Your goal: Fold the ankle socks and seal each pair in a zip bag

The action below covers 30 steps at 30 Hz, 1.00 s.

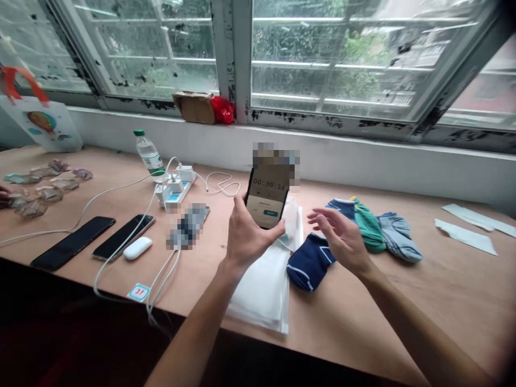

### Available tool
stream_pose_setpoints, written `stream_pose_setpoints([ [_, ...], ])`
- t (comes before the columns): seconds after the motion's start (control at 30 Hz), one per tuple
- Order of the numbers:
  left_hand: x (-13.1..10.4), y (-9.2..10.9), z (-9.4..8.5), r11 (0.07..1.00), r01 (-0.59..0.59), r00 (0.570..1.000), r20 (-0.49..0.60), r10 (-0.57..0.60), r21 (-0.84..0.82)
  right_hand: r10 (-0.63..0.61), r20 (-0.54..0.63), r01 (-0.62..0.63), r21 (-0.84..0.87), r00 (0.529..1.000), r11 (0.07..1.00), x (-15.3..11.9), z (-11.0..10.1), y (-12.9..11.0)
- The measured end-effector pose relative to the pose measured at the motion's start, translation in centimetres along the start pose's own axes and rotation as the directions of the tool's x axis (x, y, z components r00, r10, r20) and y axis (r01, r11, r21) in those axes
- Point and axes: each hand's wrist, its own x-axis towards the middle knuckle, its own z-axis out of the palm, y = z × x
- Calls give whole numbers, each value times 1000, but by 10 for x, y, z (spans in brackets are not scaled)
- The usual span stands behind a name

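My left hand (250, 236) is wrapped round a phone (266, 201), held up above the table with a timer on its screen. My right hand (341, 236) is open just right of the phone, fingers apart, holding nothing, over the socks. Below it lies a dark blue sock (309, 266) with white lines. Behind and right of that hand are a green sock (368, 228) and a grey-blue sock (399, 236). Clear plastic bags (262, 293) lie flat under the phone, reaching the table's front edge.
Two black phones (73, 243), a white mouse (137, 248), a blurred phone (188, 226), cables, a power strip (176, 186) and a bottle (150, 156) are at left. Another person's hand (6, 194) is by small wrapped items (49, 193). Paper strips (466, 236) lie right.
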Motion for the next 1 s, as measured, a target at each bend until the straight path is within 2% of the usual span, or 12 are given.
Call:
stream_pose_setpoints([
  [0.1,16,27,28,984,-45,999,10,48,-171,1,164,-50,294,986,954,21,4,-32],
  [0.17,22,34,44,969,-43,998,26,51,-244,11,174,-75,366,985,928,32,4,-41],
  [0.27,23,30,63,944,-7,995,92,40,-330,60,150,-115,394,987,912,41,3,-35],
  [0.4,18,11,78,912,28,988,151,37,-409,80,172,-149,440,982,886,43,7,-14],
  [0.5,18,-1,81,852,83,973,228,43,-517,146,231,-239,449,962,861,43,10,-4],
  [0.6,21,-10,79,748,210,924,378,58,-629,207,253,-302,438,945,847,44,10,1],
  [0.7,24,-19,74,625,361,860,506,63,-692,193,268,-297,439,944,848,45,10,3],
  [0.83,26,-27,69,474,491,797,596,95,-731,150,281,-261,414,948,872,45,9,7],
  [1.0,25,-34,60,382,597,711,686,156,-706,149,282,-247,356,948,901,43,10,11],
])
